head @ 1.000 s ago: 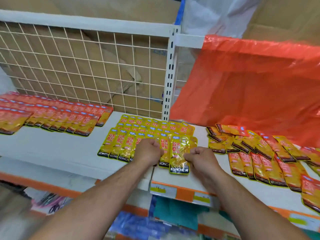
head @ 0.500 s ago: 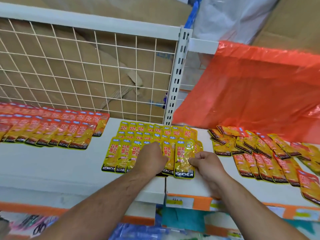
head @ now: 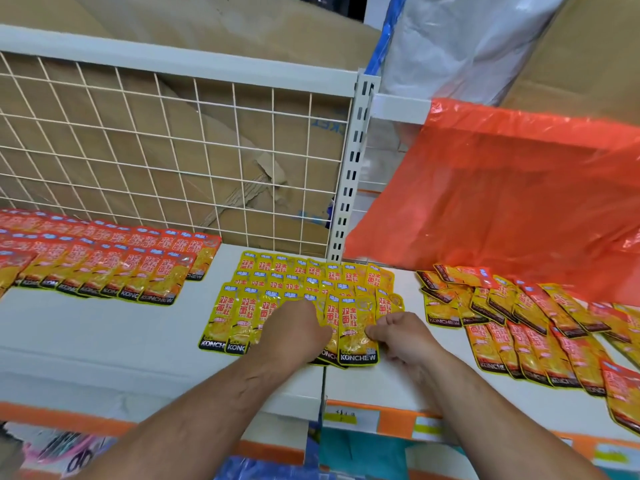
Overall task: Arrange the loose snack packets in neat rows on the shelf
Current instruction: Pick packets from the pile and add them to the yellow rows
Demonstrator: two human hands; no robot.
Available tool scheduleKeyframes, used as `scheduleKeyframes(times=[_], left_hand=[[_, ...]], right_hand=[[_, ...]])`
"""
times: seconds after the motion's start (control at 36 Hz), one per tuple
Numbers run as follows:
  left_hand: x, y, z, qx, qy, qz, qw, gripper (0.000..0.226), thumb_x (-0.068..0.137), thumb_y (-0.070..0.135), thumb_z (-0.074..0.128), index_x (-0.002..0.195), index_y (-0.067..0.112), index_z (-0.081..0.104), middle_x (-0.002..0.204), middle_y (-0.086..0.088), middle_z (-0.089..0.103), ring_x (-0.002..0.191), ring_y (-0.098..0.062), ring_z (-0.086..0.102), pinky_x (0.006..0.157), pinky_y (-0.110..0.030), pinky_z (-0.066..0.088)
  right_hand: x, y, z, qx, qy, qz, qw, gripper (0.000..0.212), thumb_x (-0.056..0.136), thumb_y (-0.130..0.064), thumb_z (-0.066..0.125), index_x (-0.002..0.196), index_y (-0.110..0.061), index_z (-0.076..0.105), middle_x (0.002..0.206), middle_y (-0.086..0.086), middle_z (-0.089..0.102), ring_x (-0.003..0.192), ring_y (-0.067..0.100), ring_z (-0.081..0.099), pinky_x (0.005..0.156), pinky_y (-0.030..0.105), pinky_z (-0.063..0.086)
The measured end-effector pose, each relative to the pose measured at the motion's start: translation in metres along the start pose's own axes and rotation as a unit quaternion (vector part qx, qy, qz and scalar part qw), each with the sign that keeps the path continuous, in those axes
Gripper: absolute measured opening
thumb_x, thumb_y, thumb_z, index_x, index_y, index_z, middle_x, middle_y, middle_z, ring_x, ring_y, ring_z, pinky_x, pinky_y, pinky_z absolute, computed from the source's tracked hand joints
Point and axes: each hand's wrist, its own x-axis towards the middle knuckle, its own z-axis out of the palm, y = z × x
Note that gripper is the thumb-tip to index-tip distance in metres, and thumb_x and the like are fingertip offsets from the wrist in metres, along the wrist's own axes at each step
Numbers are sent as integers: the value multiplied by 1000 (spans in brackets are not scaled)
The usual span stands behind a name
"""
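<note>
A: Changed?
B: Your packet is now level with the row. Right hand pinches its edge; left hand curled on the row, grip hidden.
A: Room?
B: Bare shelf left of left hand; its lip under your wrists.

Two bare arms of one person, seen from above, unclothed from elbow to fingertip. The left forearm, below and to the left of the slotted white upright post, is broad, with raised veins and long tendon lines running toward the wrist. The left hand, below the post, shows a rounded back with smooth knuckles. The right forearm, below and to the right of the post, has fainter veins. The right hand, lower right of the post, shows ridged knuckles and a short thumb.
</note>
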Motion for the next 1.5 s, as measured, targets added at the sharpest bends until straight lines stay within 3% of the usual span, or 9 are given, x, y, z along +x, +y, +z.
scheduleKeyframes(times=[0.22,0.5,0.61,0.78,0.92,1.06,1.19,1.33,1.5], left_hand=[[-8,10,6,46,-12,-11,999,34,88,37,58,63,19,44,61,3,47,61,-19,49,55,-27,38],[-12,15,6,73,-13,-26,997,33,89,39,55,66,19,43,77,-4,60,78,-22,62,60,-28,43],[-13,16,7,84,-11,-23,996,32,90,41,53,69,18,45,67,1,50,69,-21,53,60,-28,41],[-15,20,4,86,73,20,993,26,91,43,47,98,20,57,89,1,64,84,-21,61,67,-30,47],[-14,18,6,80,110,56,989,27,91,42,48,109,21,54,101,1,55,98,-20,53,70,-31,43],[-9,14,10,106,138,100,980,42,89,45,47,124,24,57,116,3,57,110,-21,46,89,-35,42],[-9,13,10,108,137,127,976,48,85,47,44,126,27,58,119,6,59,115,-20,46,93,-38,40],[-7,13,14,96,129,170,972,49,80,48,44,121,28,63,118,8,62,115,-19,50,95,-38,40],[-7,29,30,72,122,225,964,49,71,47,59,113,26,69,112,2,68,109,-25,58,94,-42,45]], right_hand=[[1,-2,-1,-50,9,-10,999,47,84,-10,73,53,-18,39,49,2,35,38,14,29,39,20,22],[10,2,2,-99,34,-6,994,51,80,-19,77,46,-19,38,44,-3,38,45,18,37,52,27,28],[8,0,3,-158,63,-28,985,43,77,-23,75,50,-16,43,50,1,45,52,20,46,52,30,32],[7,-4,1,-186,84,-35,978,36,73,-24,72,52,-16,43,52,0,46,54,21,48,53,30,34],[5,-2,0,-234,99,-27,967,17,72,-28,68,69,-16,56,73,0,64,73,23,62,56,28,41],[3,0,4,-322,121,-46,938,15,77,-32,62,83,-21,55,85,-2,63,81,24,60,60,29,40],[-2,3,8,-366,140,-82,917,22,81,-38,59,94,-21,53,91,-1,65,88,27,63,70,33,50],[-12,5,5,-370,160,-96,910,20,85,-43,55,91,-25,53,91,-4,64,90,24,62,66,31,44],[-35,29,-10,-442,189,-158,863,44,80,-50,51,114,-23,64,124,-1,62,118,27,51,90,37,45]])
